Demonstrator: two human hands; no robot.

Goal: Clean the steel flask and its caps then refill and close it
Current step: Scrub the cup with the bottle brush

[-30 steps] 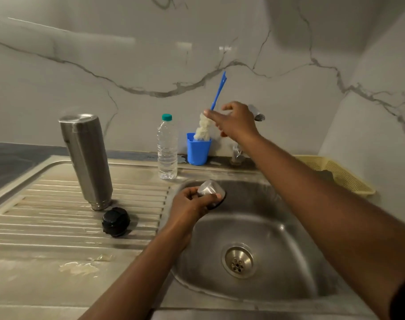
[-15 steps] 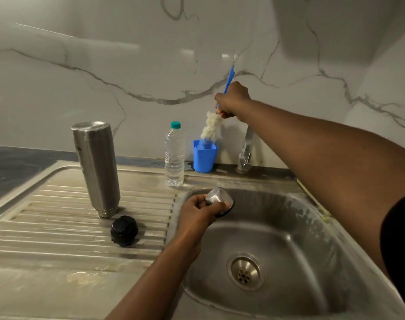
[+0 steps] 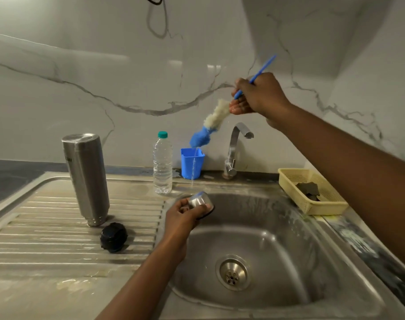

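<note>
The right hand [image 3: 259, 95], grip closed, holds a dripping blue-handled bottle brush [image 3: 216, 115]; the left hand [image 3: 181, 214] grips a round steel cap [image 3: 199, 199] over the steel sink [image 3: 277, 227]. The tall steel flask [image 3: 86, 179] stands at its ten o'clock.

Brushed, softly shining steel on the flask [image 3: 86, 179] and the small cap [image 3: 199, 199]; matt, ribbed plastic on the black cap [image 3: 113, 237]; dull, smeared steel across the sink [image 3: 277, 239]; clear plastic bottle [image 3: 162, 165]; smooth blue plastic cup [image 3: 192, 162]; fluffy white and blue fibres on the brush [image 3: 214, 118]; yellow plastic mesh basket [image 3: 312, 199]; glossy veined marble wall [image 3: 104, 77]
</note>
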